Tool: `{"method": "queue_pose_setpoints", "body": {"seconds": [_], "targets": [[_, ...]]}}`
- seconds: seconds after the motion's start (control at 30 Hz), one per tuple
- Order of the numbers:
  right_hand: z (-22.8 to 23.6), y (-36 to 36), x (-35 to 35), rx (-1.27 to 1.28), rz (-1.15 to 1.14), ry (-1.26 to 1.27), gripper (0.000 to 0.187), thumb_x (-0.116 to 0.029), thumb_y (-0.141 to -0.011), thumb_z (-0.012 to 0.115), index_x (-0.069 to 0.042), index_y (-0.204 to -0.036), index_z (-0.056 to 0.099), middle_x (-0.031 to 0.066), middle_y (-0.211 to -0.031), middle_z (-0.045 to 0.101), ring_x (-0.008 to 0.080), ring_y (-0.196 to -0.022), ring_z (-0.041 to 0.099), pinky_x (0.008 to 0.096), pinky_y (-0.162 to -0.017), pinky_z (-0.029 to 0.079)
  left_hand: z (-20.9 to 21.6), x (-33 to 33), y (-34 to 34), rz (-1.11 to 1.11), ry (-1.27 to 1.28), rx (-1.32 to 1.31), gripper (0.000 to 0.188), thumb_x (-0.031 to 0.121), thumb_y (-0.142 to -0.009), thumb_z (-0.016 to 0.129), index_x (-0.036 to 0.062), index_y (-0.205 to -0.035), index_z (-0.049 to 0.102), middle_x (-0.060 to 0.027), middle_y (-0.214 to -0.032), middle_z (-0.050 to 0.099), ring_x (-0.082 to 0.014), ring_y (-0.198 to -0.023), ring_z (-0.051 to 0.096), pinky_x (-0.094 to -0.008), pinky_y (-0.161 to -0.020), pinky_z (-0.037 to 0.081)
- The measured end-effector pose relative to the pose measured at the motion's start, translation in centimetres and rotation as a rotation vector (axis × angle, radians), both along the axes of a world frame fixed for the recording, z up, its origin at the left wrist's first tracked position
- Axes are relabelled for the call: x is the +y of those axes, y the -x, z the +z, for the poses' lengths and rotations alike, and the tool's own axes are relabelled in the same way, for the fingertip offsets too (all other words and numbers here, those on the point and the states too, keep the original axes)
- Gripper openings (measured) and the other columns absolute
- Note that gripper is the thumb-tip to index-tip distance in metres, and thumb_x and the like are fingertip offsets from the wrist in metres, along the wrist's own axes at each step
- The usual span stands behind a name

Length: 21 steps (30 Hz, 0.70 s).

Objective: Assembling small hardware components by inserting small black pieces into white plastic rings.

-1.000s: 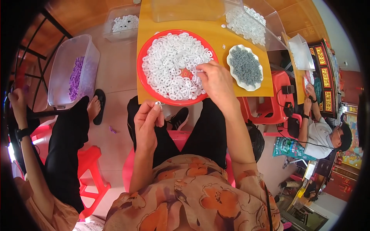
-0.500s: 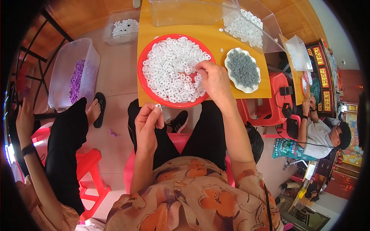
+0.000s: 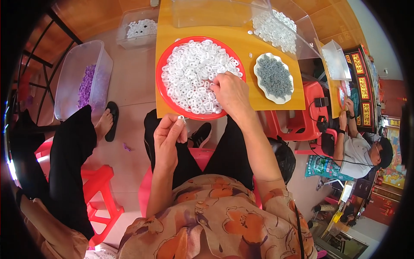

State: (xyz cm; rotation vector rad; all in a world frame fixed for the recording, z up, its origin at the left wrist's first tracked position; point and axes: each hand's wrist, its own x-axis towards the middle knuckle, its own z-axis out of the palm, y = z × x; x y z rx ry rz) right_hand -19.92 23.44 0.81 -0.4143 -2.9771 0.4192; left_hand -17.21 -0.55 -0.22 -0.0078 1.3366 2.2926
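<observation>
Between the thumb and fingertips of my left hand (image 3: 167, 137) is a small white plastic piece with holes (image 3: 181, 117), held just off the near edge of the table. A round red tray (image 3: 202, 116) lies on the table, heaped with similar white two-holed pieces (image 3: 194, 64). My right hand (image 3: 232, 93) reaches over the tray's right side. Its fingers are bent and closed among the pieces; whatever they grip is hidden. To the right stands a scalloped white dish (image 3: 278, 101) full of small grey pieces (image 3: 274, 75).
Clear plastic bins (image 3: 211, 15) stand at the table's back, near a heap of white pieces (image 3: 276, 32). A bin (image 3: 101, 64) with purple pieces sits on the floor at left. Red stools (image 3: 99, 185) flank me. A person sits left; another person (image 3: 355, 155) works at right.
My right hand has moved slightly left and nearer within the tray. My left hand still pinches its white piece. The left neighbour's raised hand has dropped.
</observation>
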Motion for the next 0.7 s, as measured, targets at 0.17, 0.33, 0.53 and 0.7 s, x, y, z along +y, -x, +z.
{"method": "queue_pose_setpoints", "body": {"seconds": [0.17, 0.33, 0.53, 0.7], "targets": [[0.1, -0.5, -0.1, 0.114, 0.050, 0.092, 0.018, -0.015, -0.088, 0.081, -0.002, -0.097, 0.071, 0.0126, -0.089, 0.073, 0.0306, -0.082, 0.073, 0.0424, -0.073, 0.057, -0.4, -0.3, 0.1, -0.010, -0.023, -0.027, 0.011, 0.014, -0.109, 0.058, 0.0057, -0.104, 0.062, 0.0017, -0.070, 0.055, -0.0055, -0.063, 0.048, -0.0215, -0.060, 0.036], [3.2, -3.8, -3.9, 0.240, 0.048, 0.690, 0.015, -0.006, -0.088, 0.082, -0.001, -0.096, 0.070, 0.0094, -0.083, 0.071, 0.0163, -0.069, 0.069, 0.0293, -0.065, 0.054, -0.2, -0.4, -0.2, 0.014, -0.048, -0.003, 0.011, 0.014, -0.109, 0.060, 0.0063, -0.102, 0.063, 0.0038, -0.075, 0.058, -0.0037, -0.067, 0.047, -0.0210, -0.064, 0.037], [1.8, -6.8, -8.5, 0.624, 0.162, 0.228, 0.018, -0.002, -0.085, 0.083, -0.004, -0.101, 0.075, 0.0110, -0.096, 0.079, 0.0245, -0.087, 0.077, 0.0320, -0.074, 0.055, -0.3, 0.8, -1.1, 0.010, -0.311, -0.167, 0.011, 0.011, -0.109, 0.060, 0.0031, -0.114, 0.065, -0.0168, -0.141, 0.066, -0.0184, -0.128, 0.065, -0.0337, -0.110, 0.052], [1.4, -7.8, -9.8, 0.603, 0.105, 0.119, 0.016, 0.002, -0.084, 0.081, -0.004, -0.098, 0.076, 0.0087, -0.102, 0.080, 0.0245, -0.091, 0.076, 0.0357, -0.086, 0.052, -0.6, 0.7, -1.5, 0.001, -0.350, -0.236, 0.008, 0.007, -0.107, 0.060, 0.0017, -0.110, 0.066, -0.0154, -0.136, 0.068, -0.0168, -0.120, 0.067, -0.0339, -0.108, 0.053]]}}
